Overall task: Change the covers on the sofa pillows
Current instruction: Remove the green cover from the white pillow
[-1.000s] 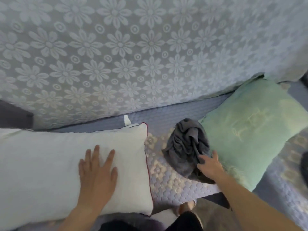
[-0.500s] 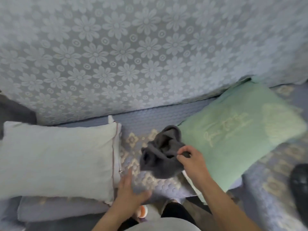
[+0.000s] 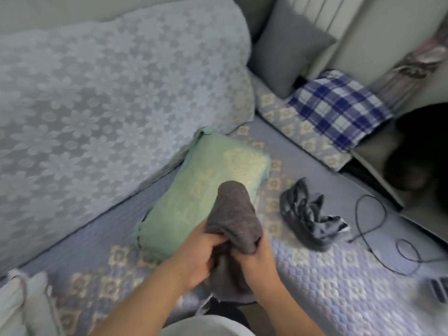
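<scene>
Both hands now grip the grey cover: the left hand has left the white pillow and joined the right hand.

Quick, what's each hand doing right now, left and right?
Left hand: closed, gripping the grey cover.
Right hand: closed, gripping the same grey cover.

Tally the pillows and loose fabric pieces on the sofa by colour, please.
Green pillow: 1
Grey pillow: 1
Blue plaid pillow: 1
White pillow: 1
Grey cover, held by both hands: 1
Dark crumpled cloth: 1
Total: 6
</scene>
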